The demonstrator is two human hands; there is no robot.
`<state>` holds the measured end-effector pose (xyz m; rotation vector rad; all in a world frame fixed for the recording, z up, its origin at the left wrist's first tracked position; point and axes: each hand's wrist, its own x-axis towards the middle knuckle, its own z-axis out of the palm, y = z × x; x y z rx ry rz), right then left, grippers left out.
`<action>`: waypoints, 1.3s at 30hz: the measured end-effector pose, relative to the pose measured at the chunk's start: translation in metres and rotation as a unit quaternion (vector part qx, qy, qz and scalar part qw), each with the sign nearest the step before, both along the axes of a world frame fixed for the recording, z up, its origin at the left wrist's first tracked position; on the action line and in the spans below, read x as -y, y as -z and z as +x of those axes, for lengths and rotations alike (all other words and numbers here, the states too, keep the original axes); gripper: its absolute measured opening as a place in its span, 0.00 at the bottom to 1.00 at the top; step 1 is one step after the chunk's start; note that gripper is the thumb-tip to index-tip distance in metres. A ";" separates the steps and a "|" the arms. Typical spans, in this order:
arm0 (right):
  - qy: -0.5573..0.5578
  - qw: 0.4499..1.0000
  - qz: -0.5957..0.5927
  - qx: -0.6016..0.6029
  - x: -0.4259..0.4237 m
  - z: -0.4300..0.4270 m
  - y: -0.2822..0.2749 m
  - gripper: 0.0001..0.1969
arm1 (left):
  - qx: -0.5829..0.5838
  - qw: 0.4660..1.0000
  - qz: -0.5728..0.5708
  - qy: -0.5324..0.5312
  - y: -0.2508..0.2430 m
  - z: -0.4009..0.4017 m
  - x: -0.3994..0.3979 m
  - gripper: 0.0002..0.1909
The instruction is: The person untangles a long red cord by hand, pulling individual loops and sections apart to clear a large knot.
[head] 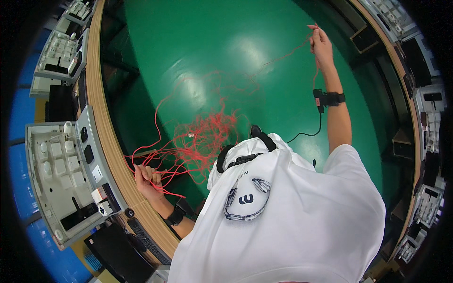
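Note:
A large tangle of thin red cord [208, 136] hangs and spreads in front of me, above the green floor. My left hand [149, 178], beside the wooden edge of the left bench, is closed on several strands of it, and loops stick out past the fingers. Stretched far out to the upper right, my right hand [320, 40] pinches a strand between thumb and fingers. From there one thin length runs back down towards the tangle, and a short piece hangs along the wrist. Both wrists wear black straps with small devices.
Along the left runs a wood-edged bench [97, 85] bearing grey display trays [33, 169] of white devices, a keyboard [147, 240] and a black monitor [118, 251]. A similar bench [412, 116] lines the right side. A black cable [309, 134] hangs from the right wrist device.

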<state>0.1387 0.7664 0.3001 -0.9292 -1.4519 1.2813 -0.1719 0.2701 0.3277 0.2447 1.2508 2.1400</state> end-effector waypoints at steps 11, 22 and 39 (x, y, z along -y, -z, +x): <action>0.071 0.966 0.207 0.138 -0.110 0.060 -0.048 0.16 | -0.021 0.999 -0.019 0.016 -0.009 0.000 0.035 0.19; 0.353 0.920 0.173 0.007 -0.184 0.212 -0.108 0.15 | -0.056 0.952 0.034 -0.299 -0.024 0.001 0.091 0.20; 0.585 0.658 0.238 0.410 -0.066 0.467 -0.195 0.11 | -0.022 0.952 -0.053 -0.301 -0.020 -0.022 0.016 0.17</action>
